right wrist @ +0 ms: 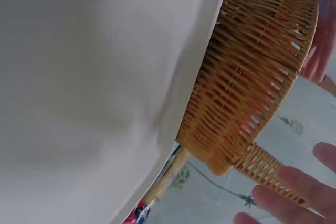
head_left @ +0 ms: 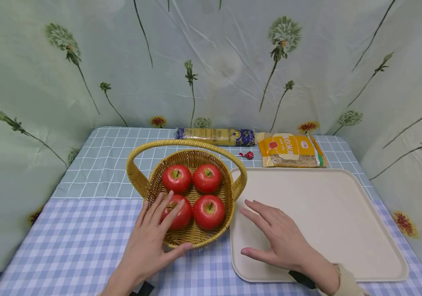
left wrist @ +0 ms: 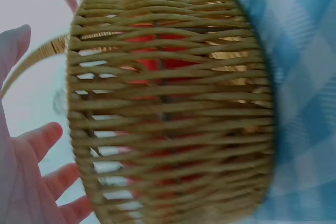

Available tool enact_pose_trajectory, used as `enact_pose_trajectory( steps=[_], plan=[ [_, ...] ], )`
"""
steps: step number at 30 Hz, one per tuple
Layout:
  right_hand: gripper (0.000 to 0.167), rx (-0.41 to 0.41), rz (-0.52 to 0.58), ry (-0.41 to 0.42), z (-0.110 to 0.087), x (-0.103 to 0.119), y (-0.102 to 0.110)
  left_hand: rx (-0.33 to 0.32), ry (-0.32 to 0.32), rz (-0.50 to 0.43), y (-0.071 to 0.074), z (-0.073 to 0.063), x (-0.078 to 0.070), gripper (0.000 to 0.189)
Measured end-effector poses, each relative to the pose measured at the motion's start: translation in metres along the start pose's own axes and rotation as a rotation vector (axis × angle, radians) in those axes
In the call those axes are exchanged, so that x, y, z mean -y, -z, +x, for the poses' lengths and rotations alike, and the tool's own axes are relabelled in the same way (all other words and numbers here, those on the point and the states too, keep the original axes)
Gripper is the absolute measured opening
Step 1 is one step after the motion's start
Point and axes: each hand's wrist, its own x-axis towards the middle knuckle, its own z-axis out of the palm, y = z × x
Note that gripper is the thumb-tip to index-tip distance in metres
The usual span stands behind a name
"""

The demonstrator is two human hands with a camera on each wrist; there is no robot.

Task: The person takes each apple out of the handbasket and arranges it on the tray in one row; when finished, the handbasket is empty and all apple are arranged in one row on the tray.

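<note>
A woven yellow-brown basket [head_left: 211, 242] with an arched handle [head_left: 192, 143] holds several red apples [head_left: 208, 212]. My left hand [head_left: 151, 238] is at the basket's front left rim, fingers spread and nearly straight, partly covering the front left apple [head_left: 184, 217]. Whether it touches the rim or the fruit, I cannot tell. In the left wrist view, the wicker side [left wrist: 173, 103] fills the middle, with the fingers beside its rim. Over the left part of a beige tray [head_left: 318, 222], my right hand [head_left: 283, 238] holds nothing; its loosely extended fingers point toward the basket, apart from it.
Behind the basket lies a long noodle packet [head_left: 214, 137]. A yellow-orange food bag [head_left: 290, 150] is at the back right, and a small red-wrapped lollipop [head_left: 249, 155] lies near it. The tray's left edge runs close beside the basket. Checked cloth [head_left: 81, 238] covers the table.
</note>
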Motion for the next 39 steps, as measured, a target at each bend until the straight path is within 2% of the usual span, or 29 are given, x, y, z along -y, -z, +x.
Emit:
enact_pose_trajectory(
  steps=[5, 9, 21, 27, 30, 39],
  plan=[
    [0.068, -0.119, 0.107, 0.079, 0.007, 0.005, -0.005, -0.079, 0.108, -0.041, -0.006, -0.014, 0.006, 0.089],
    [0.061, -0.181, 0.154, 0.124, 0.015, 0.01, -0.01, -0.137, 0.162, -0.086, -0.011, -0.022, 0.009, 0.091],
    [0.052, -0.268, 0.259, 0.181, 0.037, 0.023, -0.022, -0.175, 0.225, -0.201, -0.026, -0.033, 0.014, 0.097],
    [0.052, -0.229, 0.34, 0.122, 0.049, 0.028, -0.026, -0.172, 0.285, -0.248, -0.031, -0.034, 0.014, 0.101],
    [0.052, -0.203, 0.367, 0.086, 0.054, 0.031, -0.027, -0.17, 0.316, -0.299, -0.032, -0.034, 0.014, 0.103],
    [0.056, -0.146, 0.328, 0.004, 0.07, 0.036, -0.031, -0.178, 0.368, -0.618, -0.041, -0.034, 0.015, 0.1]
  ],
)
